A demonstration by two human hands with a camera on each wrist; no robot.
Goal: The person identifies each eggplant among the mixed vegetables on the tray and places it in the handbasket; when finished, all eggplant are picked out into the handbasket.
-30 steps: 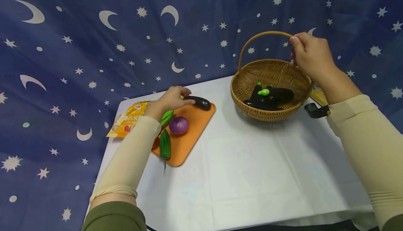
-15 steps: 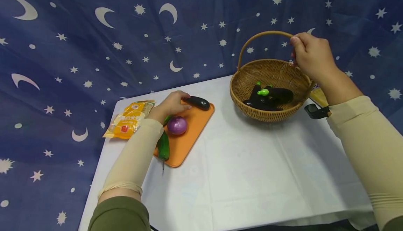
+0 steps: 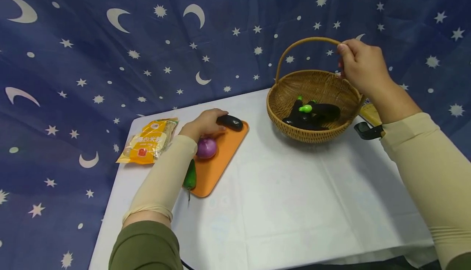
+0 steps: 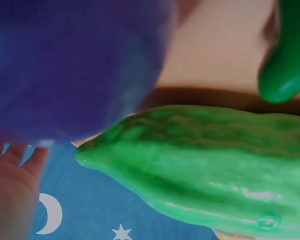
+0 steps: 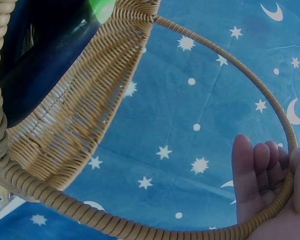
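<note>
My left hand (image 3: 206,123) reaches over the orange tray (image 3: 217,172) and holds a black eggplant (image 3: 232,123) by its stem end, thumb on the near side and fingers on the far side. A purple onion (image 3: 207,148) lies just below that hand; in the left wrist view the onion (image 4: 75,65) hides much of the fingers. My right hand (image 3: 362,63) grips the arched handle (image 3: 305,40) of a wicker basket (image 3: 312,136). Inside lie several eggplants (image 3: 324,110) with bright green stems. The right wrist view shows my right hand (image 5: 270,195) curled round that handle.
A green chili pepper (image 3: 189,176) lies at the tray's near left edge, partly under my forearm. The left wrist view shows a green ridged vegetable (image 4: 200,170). A yellow food packet (image 3: 147,141) lies left of the tray. Another yellow packet (image 3: 369,112) is beside the basket, partly hidden by my right arm.
My left hand has moved right and closed further over the eggplant, covering its green stem. The eggplant stays in place on the tray. My right hand keeps its hold on the handle.
</note>
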